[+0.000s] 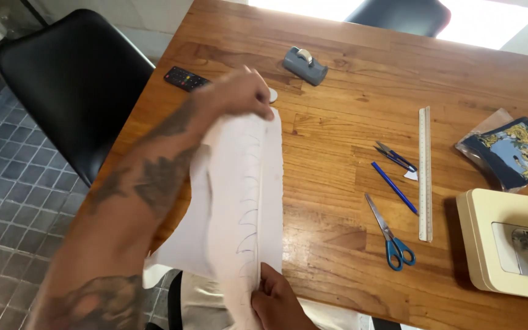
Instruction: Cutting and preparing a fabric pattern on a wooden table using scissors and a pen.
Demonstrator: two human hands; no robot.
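Both hands are gripping one long piece of white fabric (239, 195) that is lying along the left part of the wooden bench (337, 140). Reaching across from the left, the tattooed left hand (239, 95) is closing its fingers on the far end of the fabric, pinching it against the bench top. At the near end, the right hand (276, 299) is coming up from the bottom edge of the view and is clamping the fabric between thumb and fingers, close to the bench's front edge. Between the two grips the fabric is stretching out in a folded strip with a raised crease running down its length, and a row of curved pen lines is showing along that crease. Part of the fabric is spilling off the left side under the forearm.

Just beyond the left hand, a black remote control (186, 79) is lying near the bench edge, and a grey tape dispenser (305, 65) is sitting a little further back. Well to the right of the fabric, blue-handled scissors (391, 235) are lying beside a blue pen (394, 187), small snips (395, 157) and a long pale ruler (425, 174). Further right, a cream sewing machine (508, 244) is standing at the bench's edge, with a dark blue patterned cloth (514, 153) in a clear bag behind it. A black chair (74, 79) is standing on the tiled floor at the left.
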